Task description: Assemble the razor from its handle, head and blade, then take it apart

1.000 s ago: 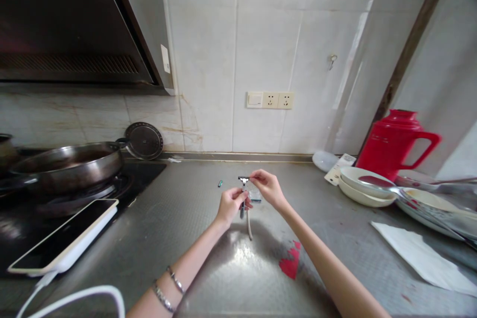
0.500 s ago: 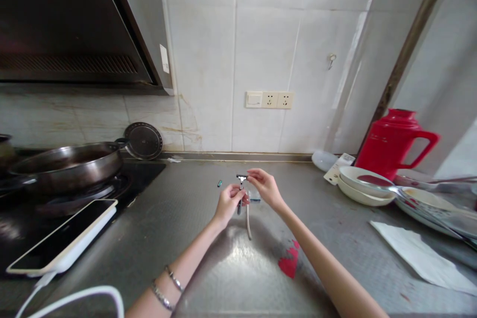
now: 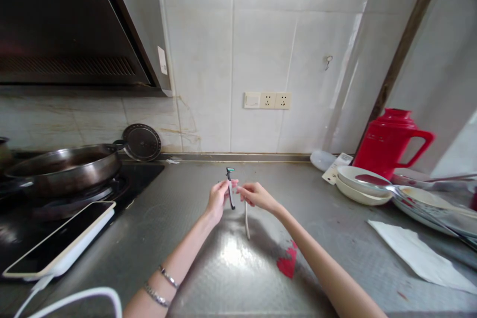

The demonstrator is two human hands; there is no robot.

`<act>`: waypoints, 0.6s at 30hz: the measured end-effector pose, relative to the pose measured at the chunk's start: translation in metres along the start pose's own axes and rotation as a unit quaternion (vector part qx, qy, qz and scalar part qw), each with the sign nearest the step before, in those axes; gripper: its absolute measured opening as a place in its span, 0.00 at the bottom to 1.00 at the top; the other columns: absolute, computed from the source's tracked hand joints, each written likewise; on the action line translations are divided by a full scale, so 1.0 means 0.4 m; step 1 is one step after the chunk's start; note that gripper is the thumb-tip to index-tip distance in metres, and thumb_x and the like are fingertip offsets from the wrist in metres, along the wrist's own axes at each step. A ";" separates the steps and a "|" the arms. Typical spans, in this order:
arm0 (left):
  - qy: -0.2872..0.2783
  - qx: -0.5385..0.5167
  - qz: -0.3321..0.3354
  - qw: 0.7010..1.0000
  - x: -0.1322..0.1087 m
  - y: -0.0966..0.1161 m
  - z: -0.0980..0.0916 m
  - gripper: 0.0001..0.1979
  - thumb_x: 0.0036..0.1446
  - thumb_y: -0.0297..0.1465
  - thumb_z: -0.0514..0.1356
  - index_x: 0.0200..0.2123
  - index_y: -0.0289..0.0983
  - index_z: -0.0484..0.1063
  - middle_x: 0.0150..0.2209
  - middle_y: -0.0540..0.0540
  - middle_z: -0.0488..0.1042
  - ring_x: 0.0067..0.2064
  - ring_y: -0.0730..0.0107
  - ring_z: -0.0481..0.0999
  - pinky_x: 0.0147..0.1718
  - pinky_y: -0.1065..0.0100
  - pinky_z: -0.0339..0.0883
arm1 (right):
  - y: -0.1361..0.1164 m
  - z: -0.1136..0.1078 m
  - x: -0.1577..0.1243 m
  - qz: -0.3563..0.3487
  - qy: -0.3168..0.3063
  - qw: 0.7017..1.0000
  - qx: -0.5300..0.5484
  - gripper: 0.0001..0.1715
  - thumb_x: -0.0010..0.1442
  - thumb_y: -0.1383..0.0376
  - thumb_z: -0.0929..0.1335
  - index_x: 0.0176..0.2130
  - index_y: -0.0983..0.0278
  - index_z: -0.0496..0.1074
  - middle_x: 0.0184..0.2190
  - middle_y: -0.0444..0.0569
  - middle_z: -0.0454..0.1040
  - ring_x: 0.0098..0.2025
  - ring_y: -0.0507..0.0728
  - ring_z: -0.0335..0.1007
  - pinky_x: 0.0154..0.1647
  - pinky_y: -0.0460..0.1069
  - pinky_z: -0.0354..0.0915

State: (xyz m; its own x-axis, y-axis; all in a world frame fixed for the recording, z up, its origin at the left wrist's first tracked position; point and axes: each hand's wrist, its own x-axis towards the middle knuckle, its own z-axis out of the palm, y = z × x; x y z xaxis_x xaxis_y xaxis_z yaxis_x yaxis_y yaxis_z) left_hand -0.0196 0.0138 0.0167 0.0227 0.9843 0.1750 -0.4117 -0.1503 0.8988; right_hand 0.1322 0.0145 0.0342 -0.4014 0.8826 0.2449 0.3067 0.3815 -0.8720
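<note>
My left hand (image 3: 218,199) is closed around the handle of a safety razor (image 3: 232,199), which stands nearly upright above the counter. The razor's dark head, with a green strip, points up and is turned to the right. Just right of the handle, my right hand (image 3: 259,196) has its fingers curled together, fingertips close to the razor; whether they touch it or hold something small is hidden. Below them a thin beige tube-like piece (image 3: 246,223) lies on the steel counter (image 3: 208,278).
A phone (image 3: 61,238) with a white cable lies at the left, beside a pan (image 3: 70,169) on the stove. At the right stand a red thermos jug (image 3: 385,141), stacked bowls (image 3: 363,194) and a white napkin (image 3: 417,253). A red patch (image 3: 286,263) marks the counter.
The razor has turned from a front view to a side view and now shows its green strip. My right hand has moved down from the razor's head to beside its handle.
</note>
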 end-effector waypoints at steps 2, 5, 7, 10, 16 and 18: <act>-0.009 -0.035 -0.015 0.999 -0.002 0.004 0.003 0.13 0.46 0.36 0.62 0.31 0.31 0.75 0.40 0.38 0.76 0.43 0.61 0.74 0.39 0.66 0.66 | -0.014 0.019 -0.007 0.001 -0.047 0.999 0.010 0.26 0.56 0.48 0.61 0.21 0.65 0.67 0.12 0.39 0.60 0.13 0.45 0.53 0.13 0.42 0.50; -0.024 -0.060 -0.035 0.997 -0.002 0.004 0.005 0.11 0.47 0.34 0.62 0.30 0.31 0.75 0.40 0.37 0.76 0.42 0.61 0.74 0.36 0.67 0.67 | -0.021 0.043 -0.010 0.010 -0.067 0.997 0.029 0.26 0.56 0.47 0.60 0.21 0.64 0.64 0.14 0.39 0.59 0.13 0.45 0.51 0.12 0.41 0.50; -0.038 -0.066 -0.050 0.996 -0.001 0.001 0.006 0.12 0.48 0.34 0.61 0.30 0.30 0.75 0.41 0.36 0.76 0.41 0.60 0.75 0.31 0.68 0.68 | -0.016 0.054 -0.008 0.022 -0.061 0.997 0.033 0.25 0.56 0.48 0.60 0.20 0.64 0.63 0.14 0.39 0.57 0.13 0.45 0.51 0.12 0.41 0.50; -0.061 -0.065 -0.063 0.994 0.004 -0.007 0.005 0.13 0.48 0.35 0.60 0.32 0.30 0.75 0.41 0.36 0.75 0.39 0.61 0.75 0.29 0.69 0.67 | -0.006 0.062 -0.002 0.031 -0.056 0.998 0.030 0.23 0.55 0.50 0.62 0.20 0.64 0.60 0.14 0.38 0.55 0.14 0.45 0.50 0.12 0.41 0.49; 0.041 0.040 -0.088 0.994 0.022 -0.029 -0.027 0.15 0.49 0.37 0.58 0.33 0.31 0.74 0.40 0.38 0.76 0.36 0.66 0.75 0.28 0.72 0.65 | 0.012 0.062 0.007 0.034 0.020 0.997 -0.072 0.21 0.54 0.56 0.61 0.17 0.64 0.57 0.13 0.38 0.52 0.18 0.46 0.49 0.18 0.43 0.46; 0.105 0.075 -0.079 0.989 0.030 -0.034 -0.044 0.14 0.48 0.36 0.57 0.33 0.32 0.74 0.39 0.39 0.76 0.35 0.67 0.75 0.28 0.72 0.64 | 0.023 0.061 0.008 0.061 0.063 0.986 -0.139 0.20 0.51 0.58 0.62 0.14 0.65 0.57 0.12 0.38 0.50 0.18 0.46 0.47 0.19 0.44 0.44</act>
State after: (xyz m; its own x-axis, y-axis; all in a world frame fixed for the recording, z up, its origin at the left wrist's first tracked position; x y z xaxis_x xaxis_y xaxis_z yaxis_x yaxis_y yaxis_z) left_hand -0.0298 0.0291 -0.0004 -0.1196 0.9918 -0.0456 -0.2785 0.0106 0.9604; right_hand 0.1124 0.0142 0.0165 -0.2414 0.9471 0.2114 0.5787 0.3154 -0.7521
